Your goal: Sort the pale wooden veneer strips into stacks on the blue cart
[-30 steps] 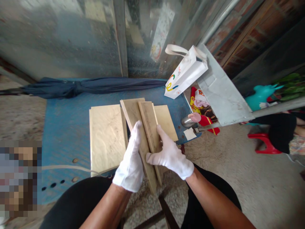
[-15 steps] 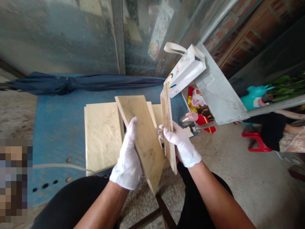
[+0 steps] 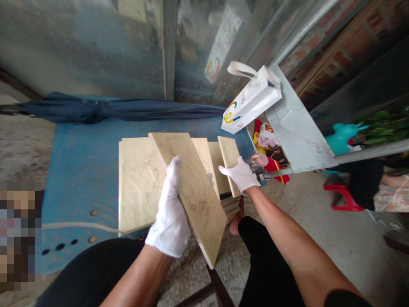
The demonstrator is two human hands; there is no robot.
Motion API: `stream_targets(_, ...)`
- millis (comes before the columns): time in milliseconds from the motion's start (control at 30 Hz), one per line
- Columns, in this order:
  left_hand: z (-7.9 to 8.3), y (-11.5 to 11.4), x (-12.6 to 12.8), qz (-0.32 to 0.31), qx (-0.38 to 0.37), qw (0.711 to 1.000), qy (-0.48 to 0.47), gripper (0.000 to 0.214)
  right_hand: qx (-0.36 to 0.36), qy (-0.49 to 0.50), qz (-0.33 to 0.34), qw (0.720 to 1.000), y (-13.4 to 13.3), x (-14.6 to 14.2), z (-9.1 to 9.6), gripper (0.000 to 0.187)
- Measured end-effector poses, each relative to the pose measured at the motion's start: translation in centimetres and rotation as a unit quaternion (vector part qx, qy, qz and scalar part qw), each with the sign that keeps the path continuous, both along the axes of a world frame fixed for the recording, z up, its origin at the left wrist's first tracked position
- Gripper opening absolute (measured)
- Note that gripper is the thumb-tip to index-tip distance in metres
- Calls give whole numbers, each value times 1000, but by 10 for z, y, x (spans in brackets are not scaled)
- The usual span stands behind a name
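Both my hands wear white gloves. My left hand grips a wide beige tile by its left edge and holds it tilted above my lap. Further out, my right hand is closed on a narrow beige tile strip, which lies flat over the stack at the right end of the blue table. A large beige tile lies flat on the table just left of my left hand. More beige tiles lie between the two hands.
A folded dark blue umbrella lies along the table's back edge. A white paper bag leans on a grey metal panel at the right. Red packets, a red stool and a teal toy sit further right.
My right hand has carried the narrow strip away from the wide tile, out to the right, and laid it flat over the stack. My left hand keeps the wide tile.
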State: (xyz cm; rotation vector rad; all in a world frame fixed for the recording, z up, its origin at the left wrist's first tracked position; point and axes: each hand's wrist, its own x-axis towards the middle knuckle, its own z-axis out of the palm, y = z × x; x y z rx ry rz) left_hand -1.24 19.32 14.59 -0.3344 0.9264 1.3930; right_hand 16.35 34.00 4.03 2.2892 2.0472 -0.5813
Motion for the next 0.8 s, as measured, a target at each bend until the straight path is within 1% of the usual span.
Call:
stream_targets(67, -2, 0, 0, 1, -5, 1000, -3, 63, -16, -50, 15, 999, 1, -5, -9, 106)
stream_targets(133, -4, 1, 0, 4, -9, 1000, -6, 62, -17, -91, 17, 996, 1, -13, -17, 108)
stream_targets(200, -5, 2, 0, 7, -18, 1000, -6, 61, -13, -109, 17, 994, 1, -20, -23, 109)
stream_targets(233, -4, 2, 0, 9, -26, 1000, -3, 60, -9, -111, 17, 994, 2, -24, -26, 106)
stream_targets(300, -4, 3, 1, 9, -42, 999, 4, 60, -5, -113, 18, 993, 2, -30, -31, 93)
stream_targets(400, -3, 4, 1, 7, -54, 998, 17, 62, -4, -136, 16, 991, 3, -34, -38, 60)
stream_targets(433, -4, 4, 1, 6, -56, 998, 17, 63, -4, -147, 12, 989, 3, -35, -40, 53)
stream_targets(633, -7, 4, 2, 3, -51, 999, 6, 66, -4, -178, 11, 984, 0, -35, -53, 56)
stream_targets(733, -7, 5, 4, 3, -54, 999, 4, 66, -13, -171, 12, 985, -2, -36, -52, 53)
stream_targets(800, -7, 6, 6, 3, -58, 998, 3, 65, -21, -148, 18, 989, -2, -36, -49, 50)
